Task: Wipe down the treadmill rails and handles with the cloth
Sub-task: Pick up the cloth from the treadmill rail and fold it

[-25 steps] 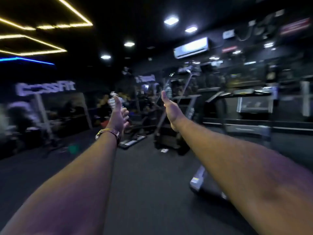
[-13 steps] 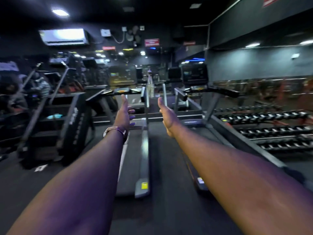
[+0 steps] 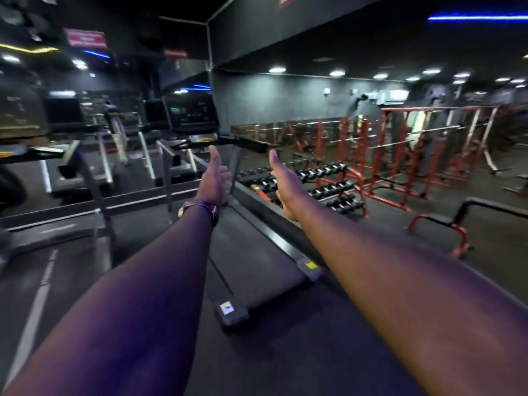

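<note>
Both my arms stretch forward over a black treadmill (image 3: 257,270) that runs away from me at the centre. My left hand (image 3: 215,178), with a bracelet at the wrist, is open with the palm turned inward and holds nothing. My right hand (image 3: 287,182) is open too, thumb up, and holds nothing. The treadmill's handle rail (image 3: 251,144) and console (image 3: 191,112) stand just beyond my fingertips, apart from both hands. No cloth is in view.
More treadmills (image 3: 83,178) stand in a row to the left. A dumbbell rack (image 3: 323,181) sits to the right of my right hand, with red squat racks (image 3: 414,155) behind it. A red-and-black low bar (image 3: 457,221) stands on the floor at right.
The view has swung to the right: the treadmill row has slid left and the dumbbell and red racks have come into view. Both hands stay open and stretched forward.
</note>
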A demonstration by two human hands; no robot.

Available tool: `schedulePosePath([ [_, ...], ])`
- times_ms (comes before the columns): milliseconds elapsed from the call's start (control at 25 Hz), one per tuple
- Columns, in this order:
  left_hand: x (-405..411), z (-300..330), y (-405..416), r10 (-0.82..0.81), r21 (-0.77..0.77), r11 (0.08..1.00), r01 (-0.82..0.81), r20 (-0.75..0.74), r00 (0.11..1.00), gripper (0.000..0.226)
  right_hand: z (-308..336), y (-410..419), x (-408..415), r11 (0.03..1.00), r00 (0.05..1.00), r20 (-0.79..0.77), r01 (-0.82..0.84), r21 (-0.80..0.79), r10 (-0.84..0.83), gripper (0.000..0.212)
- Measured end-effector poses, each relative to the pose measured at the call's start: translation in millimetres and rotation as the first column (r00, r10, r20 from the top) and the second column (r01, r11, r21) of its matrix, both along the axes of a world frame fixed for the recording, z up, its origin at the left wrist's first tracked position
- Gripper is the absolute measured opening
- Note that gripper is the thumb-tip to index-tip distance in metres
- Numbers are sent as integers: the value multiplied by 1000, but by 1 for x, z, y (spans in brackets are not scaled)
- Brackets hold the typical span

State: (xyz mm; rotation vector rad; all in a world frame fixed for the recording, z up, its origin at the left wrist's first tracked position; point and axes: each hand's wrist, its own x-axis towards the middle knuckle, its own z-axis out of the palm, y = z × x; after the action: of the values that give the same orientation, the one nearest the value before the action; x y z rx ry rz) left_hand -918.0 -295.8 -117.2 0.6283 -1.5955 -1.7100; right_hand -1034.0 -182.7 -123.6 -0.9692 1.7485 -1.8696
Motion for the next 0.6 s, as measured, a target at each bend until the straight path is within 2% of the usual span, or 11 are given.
schedulePosePath([
  [80, -50, -9, -13, -66, 25, 998, 65, 18, 998, 96, -7, -5, -45, 998, 998, 5, 57, 11, -57, 74],
  [280, -193, -37, -59, -190, 48, 981, 188, 41, 981, 99, -33, -38, -174, 977, 978, -3, 210, 35, -210, 80],
  [440, -300, -65, -93, -299, 67, 954, 294, 93, 950, 98, -64, -64, -268, 933, 935, 37, 350, 79, -354, 76],
  [600, -402, -101, -111, -399, 61, 917, 395, 219, 890, 81, -111, -65, -351, 836, 841, 96, 504, 217, -532, 74],
])
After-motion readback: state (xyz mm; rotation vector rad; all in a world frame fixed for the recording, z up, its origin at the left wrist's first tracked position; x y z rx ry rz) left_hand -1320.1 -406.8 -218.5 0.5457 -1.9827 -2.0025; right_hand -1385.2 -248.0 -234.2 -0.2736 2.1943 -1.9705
